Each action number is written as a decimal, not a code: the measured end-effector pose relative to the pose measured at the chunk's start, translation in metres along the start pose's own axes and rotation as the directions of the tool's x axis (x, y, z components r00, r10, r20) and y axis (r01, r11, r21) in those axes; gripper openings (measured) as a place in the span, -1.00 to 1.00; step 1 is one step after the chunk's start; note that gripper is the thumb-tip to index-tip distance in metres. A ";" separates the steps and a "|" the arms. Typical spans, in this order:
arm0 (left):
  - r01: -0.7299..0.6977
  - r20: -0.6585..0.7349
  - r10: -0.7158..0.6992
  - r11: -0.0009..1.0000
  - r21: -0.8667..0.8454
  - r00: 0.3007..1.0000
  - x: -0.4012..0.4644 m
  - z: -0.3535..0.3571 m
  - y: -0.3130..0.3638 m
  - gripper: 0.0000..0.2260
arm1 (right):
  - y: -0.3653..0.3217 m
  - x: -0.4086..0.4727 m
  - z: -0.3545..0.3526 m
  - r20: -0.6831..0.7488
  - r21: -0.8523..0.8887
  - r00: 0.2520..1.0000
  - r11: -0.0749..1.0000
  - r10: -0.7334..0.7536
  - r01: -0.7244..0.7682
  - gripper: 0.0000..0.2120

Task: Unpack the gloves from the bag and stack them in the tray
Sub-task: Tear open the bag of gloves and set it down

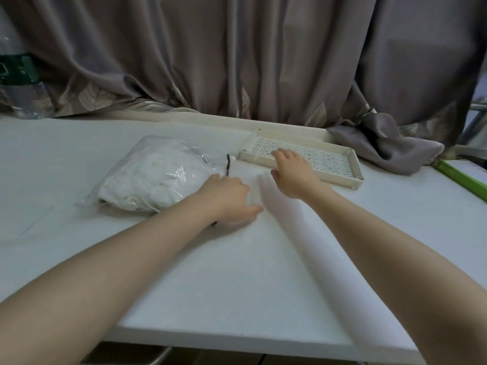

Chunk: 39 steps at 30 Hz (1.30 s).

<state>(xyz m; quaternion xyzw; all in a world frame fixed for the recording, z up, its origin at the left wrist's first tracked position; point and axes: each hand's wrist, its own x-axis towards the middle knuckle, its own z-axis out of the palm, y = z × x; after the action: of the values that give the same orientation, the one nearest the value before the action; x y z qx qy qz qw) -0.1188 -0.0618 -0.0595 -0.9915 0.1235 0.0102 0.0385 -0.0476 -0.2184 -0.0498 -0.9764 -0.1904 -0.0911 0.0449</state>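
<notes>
Pretty dim setup: a plain white table (237,272) pushed up against heavy grey-brown curtains (237,54) with a leaf pattern along the hem, one end bunched onto the tabletop at the right. Off to the far right there's a green-edged board (463,177), and a green-labelled clear plastic thing (18,83) at the far left.

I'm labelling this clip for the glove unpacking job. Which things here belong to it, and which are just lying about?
Belongs to the job:
- clear bag of white gloves
- perforated tray
- left hand, at the bag's open end
- right hand, by the tray

Lying about:
- grey curtain
- green object at the right edge
</notes>
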 end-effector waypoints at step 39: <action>-0.053 -0.451 -0.307 0.776 -0.628 0.838 -0.013 -0.016 -0.010 -0.70 | -0.041 -0.072 -0.060 -0.097 0.401 0.995 0.916 0.012 0.028 -0.63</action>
<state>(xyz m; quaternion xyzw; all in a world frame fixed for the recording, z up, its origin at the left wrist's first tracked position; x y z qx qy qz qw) -0.1290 -0.0501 -0.0428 -0.9177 0.0488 -0.2266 -0.3228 -0.1389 -0.2140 -0.0033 -0.9400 -0.2068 -0.0978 0.2532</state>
